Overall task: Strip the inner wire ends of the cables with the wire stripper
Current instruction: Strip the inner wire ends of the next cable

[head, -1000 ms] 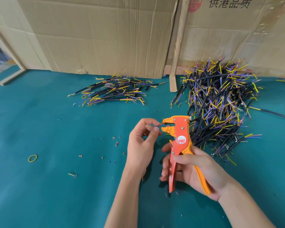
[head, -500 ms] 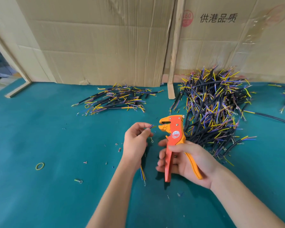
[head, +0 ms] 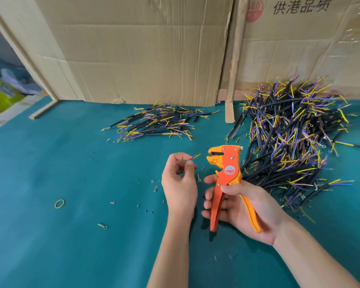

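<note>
Left hand (head: 180, 183) is pinching one cable's wire ends (head: 194, 157) just beside the orange wire stripper (head: 227, 179), which the right hand (head: 243, 206) grips, handles spread. Small pile (head: 158, 123) looks done, I think; the big pile (head: 295, 138) is probably still left.
</note>
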The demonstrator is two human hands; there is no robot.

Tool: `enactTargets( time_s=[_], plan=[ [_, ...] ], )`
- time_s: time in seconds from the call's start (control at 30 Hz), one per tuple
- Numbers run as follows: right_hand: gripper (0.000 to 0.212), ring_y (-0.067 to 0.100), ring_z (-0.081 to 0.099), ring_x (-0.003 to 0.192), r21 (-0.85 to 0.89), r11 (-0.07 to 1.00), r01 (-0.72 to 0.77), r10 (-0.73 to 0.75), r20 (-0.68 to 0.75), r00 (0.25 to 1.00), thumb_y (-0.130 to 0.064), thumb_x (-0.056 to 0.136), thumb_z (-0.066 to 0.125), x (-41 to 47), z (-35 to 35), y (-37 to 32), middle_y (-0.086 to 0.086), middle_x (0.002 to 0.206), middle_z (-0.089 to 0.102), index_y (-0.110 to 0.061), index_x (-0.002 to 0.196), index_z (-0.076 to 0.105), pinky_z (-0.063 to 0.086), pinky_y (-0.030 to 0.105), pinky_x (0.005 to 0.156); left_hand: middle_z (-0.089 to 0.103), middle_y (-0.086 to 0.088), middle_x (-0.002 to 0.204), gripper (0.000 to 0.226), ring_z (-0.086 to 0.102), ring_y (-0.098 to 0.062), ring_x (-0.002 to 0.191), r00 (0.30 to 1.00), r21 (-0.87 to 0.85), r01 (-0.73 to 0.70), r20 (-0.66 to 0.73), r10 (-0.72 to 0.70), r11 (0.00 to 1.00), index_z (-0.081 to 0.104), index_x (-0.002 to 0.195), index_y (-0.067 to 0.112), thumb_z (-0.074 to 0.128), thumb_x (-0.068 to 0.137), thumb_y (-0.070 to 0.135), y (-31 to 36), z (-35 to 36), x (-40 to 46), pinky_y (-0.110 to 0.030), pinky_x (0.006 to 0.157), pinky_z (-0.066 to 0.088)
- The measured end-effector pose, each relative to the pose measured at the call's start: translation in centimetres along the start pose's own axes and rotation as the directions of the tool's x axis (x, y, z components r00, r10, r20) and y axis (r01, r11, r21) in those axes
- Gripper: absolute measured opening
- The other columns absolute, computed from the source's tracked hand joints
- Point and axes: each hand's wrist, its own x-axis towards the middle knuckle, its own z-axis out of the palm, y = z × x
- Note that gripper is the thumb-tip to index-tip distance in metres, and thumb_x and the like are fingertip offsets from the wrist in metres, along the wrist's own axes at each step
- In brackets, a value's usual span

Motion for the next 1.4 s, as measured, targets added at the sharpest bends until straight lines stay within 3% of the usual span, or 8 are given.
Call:
enactTargets(
  time_s=[0.2, 0.5, 1.07, 1.27, 1.4],
  plan=[
    [0.059, 0.041, 0.064, 0.083, -0.092, 0.994, -0.058, 0.059, 0.009, 0.998, -0.009, 0.076, 0.074, 0.3, 0.1, -0.2, 0.028, 0.093, 0.061, 0.006, 0.13, 0.055, 0.055, 0.054, 0.082, 0.069, 0.006, 0.078, 0.023, 0.067, -0.011, 0.077, 0.998, 0.114, -0.064, 0.017, 0.063, 0.991, 0.061, 0.085, 0.022, 0.061, 0.093, -0.001, -0.4, 0.0, 0.2, -0.019, 0.071, 0.047],
    [0.047, 0.041, 0.063, 0.082, -0.175, 0.981, -0.084, 0.09, 0.027, 0.996, -0.008, 0.077, 0.076, 0.4, -0.1, -0.5, 0.028, 0.092, 0.062, 0.003, 0.121, 0.064, 0.055, 0.051, 0.078, 0.072, 0.016, 0.077, 0.023, 0.066, -0.002, 0.073, 0.999, 0.073, -0.028, -0.015, 0.029, 0.997, 0.071, 0.081, 0.023, 0.069, 0.088, 0.001, -0.4, 0.0, 0.4, -0.008, 0.068, 0.045],
    [0.028, 0.031, 0.051, 0.059, -0.172, 0.981, -0.089, 0.078, -0.072, 0.994, -0.03, 0.084, 0.077, 0.4, 0.2, -0.4, 0.018, 0.071, 0.05, -0.008, 0.089, 0.061, 0.05, 0.042, 0.058, 0.073, 0.01, 0.076, 0.032, 0.058, -0.003, 0.064, 0.998, -0.044, 0.005, 0.061, -0.002, 0.999, 0.073, 0.08, 0.024, 0.059, 0.085, -0.004, 0.5, -0.3, 0.1, -0.009, 0.061, 0.046],
    [0.031, 0.027, 0.047, 0.051, -0.181, 0.981, -0.076, 0.058, -0.103, 0.993, -0.032, 0.08, 0.08, 0.6, 0.4, -0.2, 0.016, 0.065, 0.048, -0.009, 0.081, 0.059, 0.046, 0.036, 0.051, 0.074, 0.004, 0.076, 0.025, 0.062, -0.011, 0.067, 0.995, -0.082, 0.028, 0.102, -0.019, 0.996, 0.069, 0.092, 0.017, 0.062, 0.086, -0.007, 0.4, -0.7, 0.5, -0.023, 0.067, 0.048],
    [0.032, 0.023, 0.041, 0.045, -0.193, 0.979, -0.063, 0.038, -0.133, 0.99, -0.033, 0.082, 0.077, 0.5, 0.5, -0.1, 0.011, 0.061, 0.044, -0.011, 0.077, 0.055, 0.041, 0.031, 0.047, 0.077, 0.002, 0.081, 0.019, 0.058, -0.009, 0.059, 0.978, -0.085, 0.064, 0.201, -0.046, 0.994, 0.069, 0.1, 0.017, 0.067, 0.09, 0.0, 0.3, -1.3, 0.9, -0.019, 0.062, 0.048]
  ],
)
